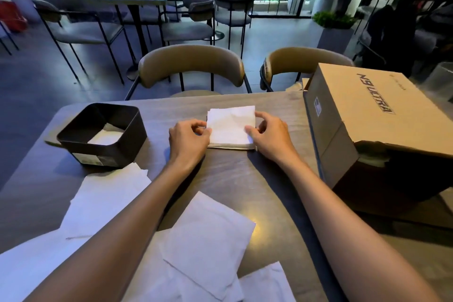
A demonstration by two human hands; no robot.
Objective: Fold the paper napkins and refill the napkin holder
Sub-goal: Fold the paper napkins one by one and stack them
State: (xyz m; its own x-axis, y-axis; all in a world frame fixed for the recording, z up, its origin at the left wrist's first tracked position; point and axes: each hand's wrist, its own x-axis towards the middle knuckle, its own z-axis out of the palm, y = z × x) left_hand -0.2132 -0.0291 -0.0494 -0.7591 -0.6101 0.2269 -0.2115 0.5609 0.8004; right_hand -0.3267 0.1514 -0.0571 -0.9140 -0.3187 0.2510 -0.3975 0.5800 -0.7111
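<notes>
Because the folded napkins (230, 127) sit mid-table just right of the holder (101, 135), your left hand (187, 141) and right hand (269, 135) pinch the stack's opposite edges, probably squaring it so it drops in cleanly.

My table (269, 191) was grey wood-grain. Folded napkin stack (231, 127) sat mid-table; black napkin holder (103, 135) left of stack, cardboard box (362, 135) right, loose unfolded napkins (208, 238) nearer me.
</notes>
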